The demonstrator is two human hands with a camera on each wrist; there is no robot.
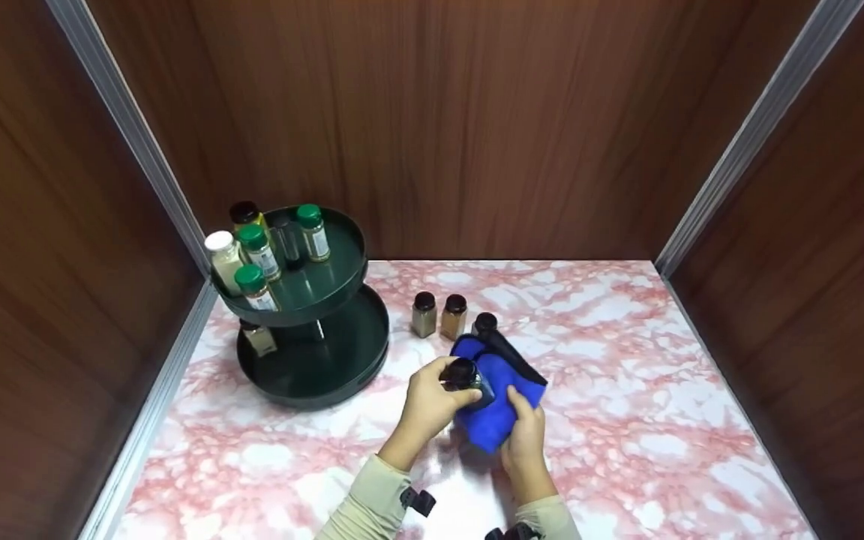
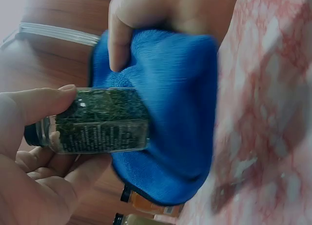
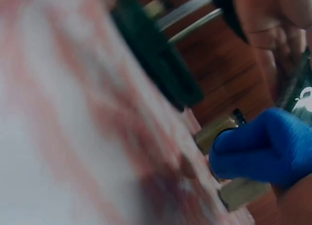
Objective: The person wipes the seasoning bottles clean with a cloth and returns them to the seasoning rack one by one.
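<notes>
My left hand point(image 1: 432, 397) grips a glass spice jar point(image 2: 102, 120) with a black cap and dark green flakes inside. In the left wrist view the jar lies sideways, its base against a blue cloth point(image 2: 165, 103). My right hand point(image 1: 526, 435) holds that cloth, thumb on its face and the other fingers mostly hidden behind it. The cloth has a black edge and hangs above the table. Just beyond it stand a jar of greenish powder point(image 1: 424, 319), a jar of orange-brown powder point(image 1: 454, 319) and a third black-capped jar point(image 1: 485, 324), partly covered by the cloth.
At the left stands a dark green two-tier round rack point(image 1: 312, 382). Its upper tier carries several bottles with green, white and dark caps; a small jar point(image 1: 259, 339) sits on the lower tier. Brown wood-grain walls point(image 1: 432, 127) enclose the pink marbled table point(image 1: 627, 450).
</notes>
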